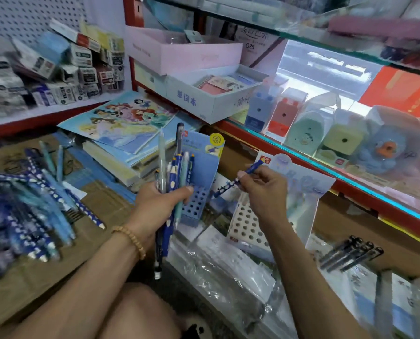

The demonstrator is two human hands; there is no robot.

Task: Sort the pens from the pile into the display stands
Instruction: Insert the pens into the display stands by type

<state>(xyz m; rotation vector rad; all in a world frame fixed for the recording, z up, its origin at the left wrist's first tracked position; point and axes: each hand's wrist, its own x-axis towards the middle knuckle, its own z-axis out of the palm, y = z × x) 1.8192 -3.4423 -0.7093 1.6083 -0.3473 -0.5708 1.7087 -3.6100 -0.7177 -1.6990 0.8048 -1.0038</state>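
My left hand [159,204] grips a bundle of pens [172,167], dark blue and pale teal ones, held upright in front of a blue display stand [199,199] with a grid of holes. My right hand [265,189] pinches a single dark blue pen [237,179] with white spots, tilted, above a white display stand [247,226] with round holes and a pale backing card. A pile of blue pens [25,211] lies on cardboard at the left.
Stacked notebooks [121,133] sit behind the blue stand. A red-edged glass shelf [326,165] at the right carries boxed pencil sharpeners. Several black pens [350,255] lie at the lower right among plastic-wrapped packs. Small boxes are heaped at the upper left.
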